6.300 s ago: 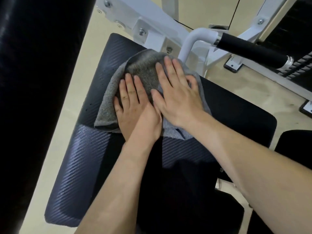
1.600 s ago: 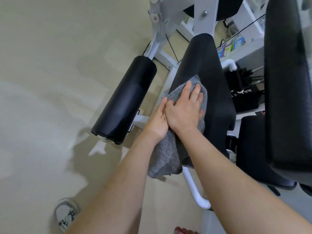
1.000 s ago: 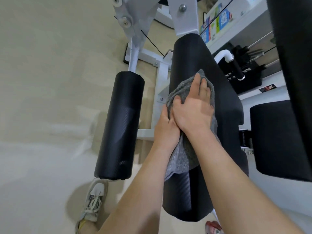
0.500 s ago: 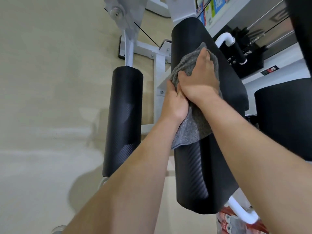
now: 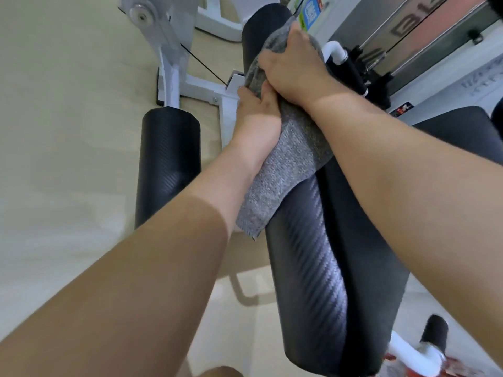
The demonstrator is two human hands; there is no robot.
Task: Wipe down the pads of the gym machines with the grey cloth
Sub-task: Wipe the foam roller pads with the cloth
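Currently you are pressing your right hand (image 5: 294,68) down on the grey cloth (image 5: 292,161), fingers curled over its bunched far end near the top of the long black pad (image 5: 321,268). That hand is closed around the fabric, not spread flat. Your left hand (image 5: 257,118) is sitting just beside it, touching it at the thumb side, and is pinching the cloth's left edge against the flank of the pad; its fingertips are hidden under the fabric, so how tightly they are closing cannot be told.

The cloth is lying along the pad's upper-left shoulder, its loose tail hanging down the side toward you. Judgement: you are holding it with both hands so that the top hand supplies pressure while the side hand is keeping the fabric wrapped round the curve instead of sliding off.

The near half of the pad, with its ribbed carbon-weave texture, is lying bare below the cloth, so it probably wants a pass yet. To the left, apart from it, a black roller pad (image 5: 168,161) is standing on the white frame (image 5: 174,66) of the machine. Another dark pad (image 5: 457,123) is showing at the right. The beige floor (image 5: 68,131) is lying beneath.
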